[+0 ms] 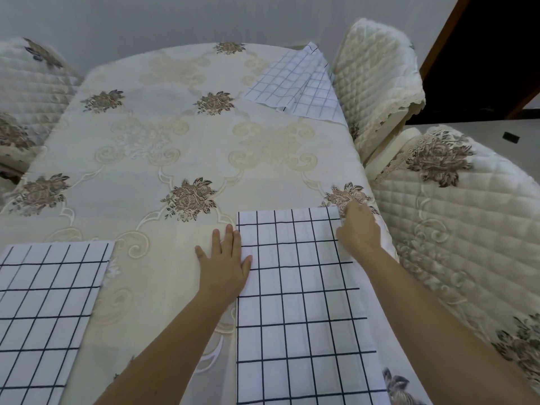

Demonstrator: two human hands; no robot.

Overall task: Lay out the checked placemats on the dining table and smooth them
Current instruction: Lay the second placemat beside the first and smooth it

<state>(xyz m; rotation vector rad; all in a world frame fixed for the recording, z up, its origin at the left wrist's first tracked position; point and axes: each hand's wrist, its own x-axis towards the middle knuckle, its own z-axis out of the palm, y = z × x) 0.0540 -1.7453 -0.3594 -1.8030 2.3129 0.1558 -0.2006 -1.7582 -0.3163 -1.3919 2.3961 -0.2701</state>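
Placemat (298, 302) under flat left hand (225, 267), corner in grip of right hand (358, 229); chair (455, 229) alongside.

The near right placemat (301, 317) lies flat on the flowered tablecloth (175, 141). The left hand (223, 264) lies flat with straight fingers across this mat's left edge, partly on the cloth. The right hand (358, 229) curls its fingers round the mat's far right corner. The near left placemat (43, 311) lies flat. A rumpled placemat (292, 83) sits at the table's far right, beside a quilted chair (377, 74).
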